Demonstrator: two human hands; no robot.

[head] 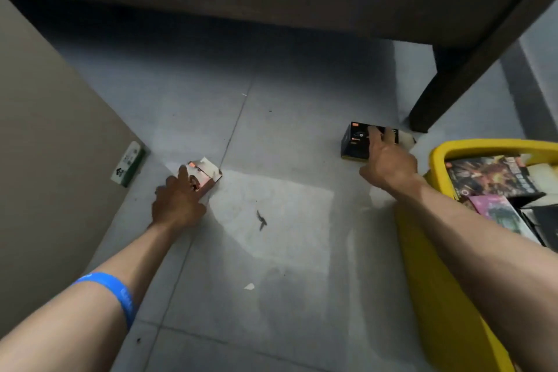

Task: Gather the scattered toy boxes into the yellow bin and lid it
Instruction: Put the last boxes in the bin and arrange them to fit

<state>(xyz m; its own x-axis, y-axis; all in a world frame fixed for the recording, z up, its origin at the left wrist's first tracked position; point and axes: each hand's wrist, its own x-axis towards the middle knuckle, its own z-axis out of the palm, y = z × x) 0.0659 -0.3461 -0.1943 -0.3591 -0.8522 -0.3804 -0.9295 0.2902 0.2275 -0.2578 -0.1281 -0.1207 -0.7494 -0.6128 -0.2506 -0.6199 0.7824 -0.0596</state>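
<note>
Below, left hand (178, 202) grips a small white carton (203, 174); right hand (388, 161) grips a glossy black box (356, 142).

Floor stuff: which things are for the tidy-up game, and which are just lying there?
For the job: white box under left hand; black box under right hand; yellow bin.

Just there: green-and-white box, paper scrap, chair leg.
</note>
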